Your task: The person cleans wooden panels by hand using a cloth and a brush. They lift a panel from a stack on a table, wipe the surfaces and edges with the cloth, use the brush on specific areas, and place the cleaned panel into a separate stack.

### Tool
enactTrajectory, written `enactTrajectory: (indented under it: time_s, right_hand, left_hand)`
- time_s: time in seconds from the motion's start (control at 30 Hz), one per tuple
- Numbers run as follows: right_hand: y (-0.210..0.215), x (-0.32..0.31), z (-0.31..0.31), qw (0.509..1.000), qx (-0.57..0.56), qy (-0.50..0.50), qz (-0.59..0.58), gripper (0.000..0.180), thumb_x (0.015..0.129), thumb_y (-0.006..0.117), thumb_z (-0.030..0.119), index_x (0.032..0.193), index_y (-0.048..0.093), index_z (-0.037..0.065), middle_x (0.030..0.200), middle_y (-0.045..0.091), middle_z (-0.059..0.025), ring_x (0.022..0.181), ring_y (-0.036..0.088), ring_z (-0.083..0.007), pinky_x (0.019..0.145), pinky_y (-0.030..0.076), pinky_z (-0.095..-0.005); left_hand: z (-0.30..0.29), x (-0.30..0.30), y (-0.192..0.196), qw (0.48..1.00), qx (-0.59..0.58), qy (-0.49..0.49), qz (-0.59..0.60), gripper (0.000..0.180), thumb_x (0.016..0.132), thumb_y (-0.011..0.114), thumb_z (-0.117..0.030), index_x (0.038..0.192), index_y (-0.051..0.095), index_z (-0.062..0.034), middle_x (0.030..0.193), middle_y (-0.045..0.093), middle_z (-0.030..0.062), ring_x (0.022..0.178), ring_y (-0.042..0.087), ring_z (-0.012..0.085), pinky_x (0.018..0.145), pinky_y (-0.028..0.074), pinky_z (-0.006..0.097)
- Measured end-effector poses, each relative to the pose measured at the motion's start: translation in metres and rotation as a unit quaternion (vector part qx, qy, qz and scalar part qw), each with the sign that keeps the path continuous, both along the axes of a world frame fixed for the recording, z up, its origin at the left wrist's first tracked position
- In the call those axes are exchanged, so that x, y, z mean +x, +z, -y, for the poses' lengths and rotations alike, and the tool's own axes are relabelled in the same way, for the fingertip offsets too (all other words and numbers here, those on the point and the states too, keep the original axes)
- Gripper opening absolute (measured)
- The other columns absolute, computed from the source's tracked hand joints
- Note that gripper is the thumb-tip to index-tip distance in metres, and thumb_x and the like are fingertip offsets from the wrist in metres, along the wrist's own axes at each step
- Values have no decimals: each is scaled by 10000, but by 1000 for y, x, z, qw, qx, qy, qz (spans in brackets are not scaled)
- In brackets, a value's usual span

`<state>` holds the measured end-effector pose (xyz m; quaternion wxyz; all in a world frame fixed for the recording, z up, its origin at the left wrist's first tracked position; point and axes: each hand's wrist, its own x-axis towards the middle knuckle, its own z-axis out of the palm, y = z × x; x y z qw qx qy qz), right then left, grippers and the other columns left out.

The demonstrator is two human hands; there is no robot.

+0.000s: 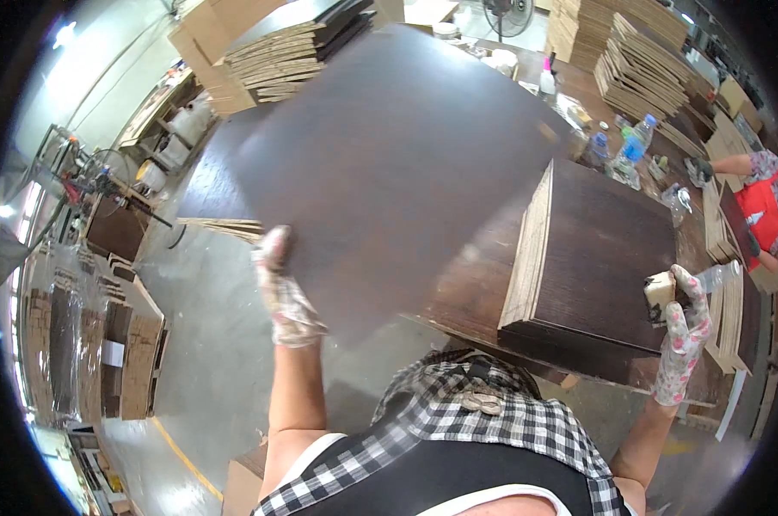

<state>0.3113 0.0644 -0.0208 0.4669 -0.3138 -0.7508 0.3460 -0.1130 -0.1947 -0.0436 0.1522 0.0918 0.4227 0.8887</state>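
Note:
A large dark brown wooden panel (397,163), blurred by motion, is tilted up in front of me. My left hand (283,288), in a flowered glove, grips it at its lower left edge, thumb in front; the other fingers are hidden behind it. On the right, my gloved right hand (686,331) is closed around a pale sponge-like block (661,297) with dark stains. That hand is beside a stack of dark panels (608,249) with light raw edges, lying on the wooden worktable (479,288).
More panels are stacked at the far left (298,52) and far right (634,73). Plastic bottles (636,142) stand on the table behind the near stack. At the right edge, a person in a red apron (760,211) handles panels. Wrapped boards (83,335) stand on the left floor.

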Motion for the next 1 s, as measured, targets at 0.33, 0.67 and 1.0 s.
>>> enactTrajectory:
  time_s: [0.33,0.67,1.0]
  right_hand:
    - [-8,-54,-12,989,-54,125,-61,440,890,666,142,1304,603,9,1303,629,-119,1208,587,-217,1073,430,-363]
    - [3,-58,-16,990,-49,128,20,420,880,680,112,1279,623,-4,1222,637,-78,1127,608,-182,1013,453,-317]
    - [23,-76,-11,982,-38,173,70,435,806,704,82,1227,641,-13,1151,623,-74,1092,598,-177,990,453,-310]
  left_hand:
    - [65,-144,38,995,-65,63,44,199,960,612,-281,843,541,-137,579,535,-26,484,518,149,463,450,281]
    - [94,-198,2,906,-409,-82,77,413,965,637,-441,963,682,-30,877,707,104,783,633,207,752,527,365]
    - [48,-93,29,492,-675,154,-528,629,816,684,-98,1422,530,-165,1423,576,84,1030,691,252,833,564,365]
